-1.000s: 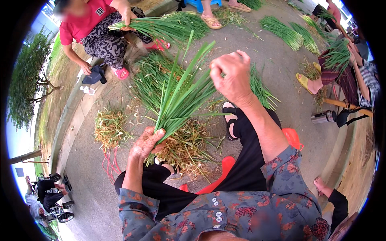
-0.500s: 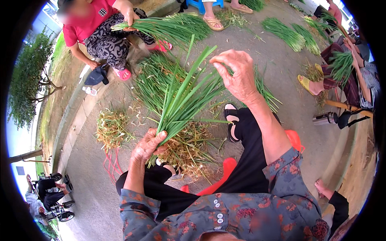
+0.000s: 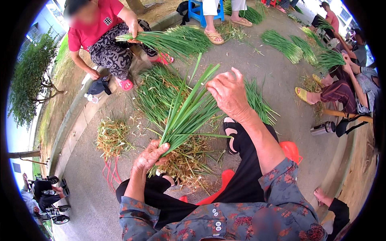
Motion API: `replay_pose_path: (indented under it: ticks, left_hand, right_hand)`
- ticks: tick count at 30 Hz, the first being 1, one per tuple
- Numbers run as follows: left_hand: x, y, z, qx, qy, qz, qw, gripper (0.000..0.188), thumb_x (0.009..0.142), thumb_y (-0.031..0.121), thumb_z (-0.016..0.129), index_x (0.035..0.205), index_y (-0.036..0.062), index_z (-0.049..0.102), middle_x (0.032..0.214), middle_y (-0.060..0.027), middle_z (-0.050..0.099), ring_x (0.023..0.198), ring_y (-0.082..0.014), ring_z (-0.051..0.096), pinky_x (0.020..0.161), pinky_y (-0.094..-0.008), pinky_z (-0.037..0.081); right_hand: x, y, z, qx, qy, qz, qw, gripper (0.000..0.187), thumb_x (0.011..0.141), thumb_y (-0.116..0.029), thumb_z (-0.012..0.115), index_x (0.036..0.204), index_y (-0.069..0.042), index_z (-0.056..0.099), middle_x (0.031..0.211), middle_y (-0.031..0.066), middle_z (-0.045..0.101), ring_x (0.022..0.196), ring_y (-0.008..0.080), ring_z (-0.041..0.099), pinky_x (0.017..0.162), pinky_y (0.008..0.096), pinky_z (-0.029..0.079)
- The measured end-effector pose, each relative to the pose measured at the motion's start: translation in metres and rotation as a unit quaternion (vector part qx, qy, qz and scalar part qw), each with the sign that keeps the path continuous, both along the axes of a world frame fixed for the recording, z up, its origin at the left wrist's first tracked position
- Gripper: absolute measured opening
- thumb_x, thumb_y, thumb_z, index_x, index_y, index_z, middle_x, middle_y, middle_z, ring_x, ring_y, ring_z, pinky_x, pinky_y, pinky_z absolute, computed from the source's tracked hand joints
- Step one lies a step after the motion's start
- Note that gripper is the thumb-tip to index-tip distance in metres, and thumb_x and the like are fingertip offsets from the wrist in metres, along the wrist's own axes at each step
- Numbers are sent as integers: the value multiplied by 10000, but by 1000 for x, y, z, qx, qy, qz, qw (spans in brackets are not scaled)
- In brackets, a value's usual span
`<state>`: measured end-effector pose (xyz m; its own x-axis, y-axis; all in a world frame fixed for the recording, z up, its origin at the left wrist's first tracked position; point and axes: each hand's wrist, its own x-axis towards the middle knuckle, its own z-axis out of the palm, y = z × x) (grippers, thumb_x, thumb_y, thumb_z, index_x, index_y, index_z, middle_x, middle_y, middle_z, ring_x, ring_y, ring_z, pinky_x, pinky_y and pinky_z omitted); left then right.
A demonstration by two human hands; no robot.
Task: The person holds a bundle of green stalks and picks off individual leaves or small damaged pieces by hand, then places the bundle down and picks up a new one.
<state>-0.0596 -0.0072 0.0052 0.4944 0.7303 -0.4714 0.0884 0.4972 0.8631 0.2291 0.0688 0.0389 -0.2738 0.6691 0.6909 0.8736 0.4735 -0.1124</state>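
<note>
My left hand (image 3: pixel 150 156) is closed round the lower end of a bunch of garlic chives (image 3: pixel 181 118), whose long green leaves fan out up and to the right. My right hand (image 3: pixel 230 94) is by the right-hand leaf tips, its thumb and fingers drawn together; what they pinch, if anything, is hidden. Beneath the bunch, between my feet, lies a heap of yellowed, dry trimmings (image 3: pixel 187 160). Just beyond is a large pile of green chives (image 3: pixel 159 94) on the ground.
A smaller heap of trimmings (image 3: pixel 112 138) and pink string (image 3: pixel 110 170) lie to the left. More chives (image 3: pixel 259 102) lie right of my right hand. Across from me a person in a red shirt (image 3: pixel 102 20) holds another bunch. A steel flask (image 3: pixel 323 128) lies at right.
My right hand has come down and slightly left, onto the leaf tips, and its fingers have turned. My left hand still holds the bunch in about the same place.
</note>
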Motion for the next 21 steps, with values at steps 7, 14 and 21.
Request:
replay_pose_path:
  ticks: [7, 14, 21]
  left_hand:
    - [6, 1, 3, 28, 21, -14, 999, 513, 742, 568, 595, 677, 67, 508, 474, 11, 394, 371, -65, 332, 334, -217, 211]
    - [-5, 1, -11, -24, -54, 13, 998, 351, 811, 407, 606, 774, 65, 533, 497, 10, 402, 384, -59, 340, 327, -208, 231]
    - [-5, 3, -10, -23, -76, 15, 997, 327, 828, 375, 592, 837, 48, 570, 571, 27, 420, 439, -53, 380, 329, -195, 234]
  right_hand:
    - [0, 7, -3, -32, 203, -66, 976, 32, 782, -110, 546, 777, -116, 577, 645, 6, 574, 680, 196, 569, 743, 401, 413]
    - [16, 8, 6, -36, 347, -28, 937, 81, 745, -67, 582, 810, -110, 602, 639, 14, 602, 619, 198, 578, 646, 340, 440]
    - [6, -1, 15, 4, 140, 23, 990, 136, 768, -178, 623, 903, -184, 612, 769, -47, 586, 801, 155, 542, 867, 398, 322]
